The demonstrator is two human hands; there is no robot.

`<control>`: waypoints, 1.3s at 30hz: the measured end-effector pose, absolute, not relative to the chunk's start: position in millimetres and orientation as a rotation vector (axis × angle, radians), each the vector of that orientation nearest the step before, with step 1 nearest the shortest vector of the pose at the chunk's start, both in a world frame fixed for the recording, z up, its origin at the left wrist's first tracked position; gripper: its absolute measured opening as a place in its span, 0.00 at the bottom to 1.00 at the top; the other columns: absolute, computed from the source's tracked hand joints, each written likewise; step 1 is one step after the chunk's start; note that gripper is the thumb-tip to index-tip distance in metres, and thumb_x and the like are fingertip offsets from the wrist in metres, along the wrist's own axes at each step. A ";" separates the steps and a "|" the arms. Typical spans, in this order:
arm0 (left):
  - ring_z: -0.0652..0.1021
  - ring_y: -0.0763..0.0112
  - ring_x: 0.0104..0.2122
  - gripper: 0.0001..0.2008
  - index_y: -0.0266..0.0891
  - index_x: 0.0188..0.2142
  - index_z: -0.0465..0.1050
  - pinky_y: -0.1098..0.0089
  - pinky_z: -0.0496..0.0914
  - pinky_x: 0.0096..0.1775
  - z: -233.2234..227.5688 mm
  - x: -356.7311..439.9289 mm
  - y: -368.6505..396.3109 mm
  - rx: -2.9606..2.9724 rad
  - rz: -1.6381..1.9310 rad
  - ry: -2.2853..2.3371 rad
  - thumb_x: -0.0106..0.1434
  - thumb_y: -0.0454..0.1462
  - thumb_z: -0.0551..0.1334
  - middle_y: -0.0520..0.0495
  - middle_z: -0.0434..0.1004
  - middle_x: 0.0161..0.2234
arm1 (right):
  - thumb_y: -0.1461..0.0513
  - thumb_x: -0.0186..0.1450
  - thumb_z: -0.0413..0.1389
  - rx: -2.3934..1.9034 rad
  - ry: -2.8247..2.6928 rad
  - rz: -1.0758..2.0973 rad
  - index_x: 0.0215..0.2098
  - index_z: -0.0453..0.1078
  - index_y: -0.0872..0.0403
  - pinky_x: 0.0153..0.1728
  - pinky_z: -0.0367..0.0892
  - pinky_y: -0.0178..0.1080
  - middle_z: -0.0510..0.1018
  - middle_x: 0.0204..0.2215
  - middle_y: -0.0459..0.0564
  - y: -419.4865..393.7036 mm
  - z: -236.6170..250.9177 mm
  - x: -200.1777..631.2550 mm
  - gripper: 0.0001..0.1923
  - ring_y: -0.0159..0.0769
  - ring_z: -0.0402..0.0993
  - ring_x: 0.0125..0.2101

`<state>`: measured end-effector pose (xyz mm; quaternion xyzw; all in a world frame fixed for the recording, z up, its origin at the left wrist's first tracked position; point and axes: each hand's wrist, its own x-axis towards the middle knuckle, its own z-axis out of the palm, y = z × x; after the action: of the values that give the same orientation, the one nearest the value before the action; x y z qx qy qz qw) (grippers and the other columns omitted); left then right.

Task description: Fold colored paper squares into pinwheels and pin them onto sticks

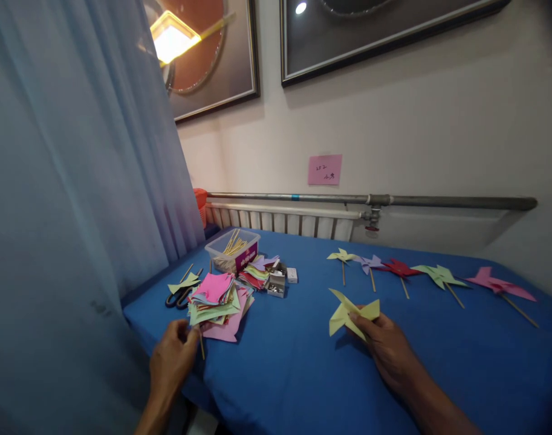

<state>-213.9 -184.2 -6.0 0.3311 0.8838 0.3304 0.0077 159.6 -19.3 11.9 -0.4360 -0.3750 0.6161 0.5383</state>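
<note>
A pale yellow paper pinwheel (pixel 341 320) is held up in my right hand (pixel 387 350), thumb on its centre; no stick shows on it. My left hand (pixel 173 356) has its fingers closed at the top of a thin wooden stick (pixel 202 347), which points down beside the paper pile. Pink, green and other coloured paper pieces (pixel 214 290) lie stacked just beyond that hand. Behind the pile are a pair of black-handled scissors (pixel 181 297), partly under a light green paper piece (pixel 184 283). A small open box of metal pins (pixel 276 285) sits right of the stacks.
Several pinwheels on sticks (pixel 400 270) lie in a row at the back right of the blue-covered table (pixel 285 362). A clear plastic tub (pixel 212 249) holds wooden sticks. A metal pipe (pixel 266 197) runs along the wall; a blue curtain (pixel 76 181) hangs at left.
</note>
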 end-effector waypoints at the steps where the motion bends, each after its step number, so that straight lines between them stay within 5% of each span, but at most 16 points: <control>1: 0.83 0.52 0.41 0.23 0.40 0.51 0.73 0.63 0.70 0.37 -9.8 -207.4 -184.7 1.057 0.968 2.763 0.64 0.52 0.57 0.42 0.85 0.41 | 0.64 0.42 0.75 -1.042 -0.884 1.469 0.30 0.77 0.52 0.28 0.74 0.32 0.81 0.23 0.42 -18.9 11.0 159.6 0.19 0.34 0.77 0.26; 8: 0.84 0.55 0.37 0.24 0.39 0.58 0.67 0.64 0.69 0.34 -13.3 -208.9 -182.7 1.094 0.827 2.756 0.65 0.44 0.55 0.45 0.85 0.35 | 0.61 0.44 0.75 -1.051 -0.883 1.472 0.32 0.78 0.52 0.28 0.75 0.31 0.82 0.25 0.42 -16.9 5.7 163.6 0.18 0.34 0.78 0.27; 12: 0.84 0.53 0.37 0.22 0.40 0.50 0.74 0.63 0.72 0.37 -22.9 -220.8 -215.2 1.040 0.874 2.661 0.61 0.47 0.56 0.44 0.84 0.33 | 0.62 0.44 0.74 -1.051 -0.867 1.464 0.31 0.78 0.51 0.29 0.74 0.31 0.82 0.25 0.42 -18.2 4.8 162.3 0.17 0.34 0.77 0.27; 17: 0.83 0.51 0.42 0.18 0.50 0.43 0.78 0.61 0.74 0.42 -10.4 -191.5 -231.1 1.048 1.094 2.587 0.61 0.50 0.54 0.47 0.86 0.42 | 0.61 0.46 0.73 -1.038 -0.871 1.473 0.32 0.77 0.53 0.28 0.74 0.34 0.81 0.24 0.43 -25.4 9.1 155.9 0.16 0.35 0.77 0.26; 22: 0.80 0.61 0.32 0.16 0.47 0.41 0.78 0.66 0.72 0.37 35.5 -109.6 -143.4 1.594 1.153 1.858 0.64 0.47 0.54 0.48 0.81 0.29 | 0.62 0.49 0.72 -1.031 -0.843 1.487 0.32 0.76 0.54 0.31 0.75 0.34 0.81 0.26 0.45 -22.6 22.0 155.0 0.14 0.35 0.78 0.28; 28: 0.67 0.74 0.18 0.02 0.41 0.26 0.67 0.71 0.58 0.24 34.5 -20.8 -5.3 1.297 1.073 1.512 0.55 0.34 0.58 0.53 0.71 0.21 | 0.61 0.49 0.72 -0.995 -0.770 1.462 0.33 0.75 0.53 0.31 0.74 0.33 0.80 0.25 0.43 -11.8 17.0 172.7 0.15 0.33 0.77 0.27; 32: 0.66 0.72 0.22 0.08 0.41 0.24 0.67 0.70 0.57 0.28 3.7 -7.8 17.4 1.532 1.155 1.503 0.60 0.37 0.57 0.55 0.65 0.20 | 0.59 0.50 0.72 -1.009 -0.733 1.453 0.34 0.76 0.53 0.31 0.73 0.35 0.80 0.26 0.43 -10.1 6.9 182.3 0.16 0.34 0.77 0.28; 39: 0.72 0.67 0.27 0.13 0.42 0.31 0.77 0.68 0.60 0.32 -17.0 -20.0 6.6 1.707 1.091 1.528 0.65 0.41 0.55 0.51 0.72 0.24 | 0.58 0.49 0.72 -1.002 -0.762 1.471 0.32 0.75 0.53 0.31 0.71 0.36 0.80 0.24 0.43 -7.0 7.6 175.6 0.16 0.36 0.75 0.27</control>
<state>-20.0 6.6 -17.0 0.6422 0.5749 0.4105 0.2977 175.6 -7.0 7.6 -0.4264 -0.3244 0.6259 0.5668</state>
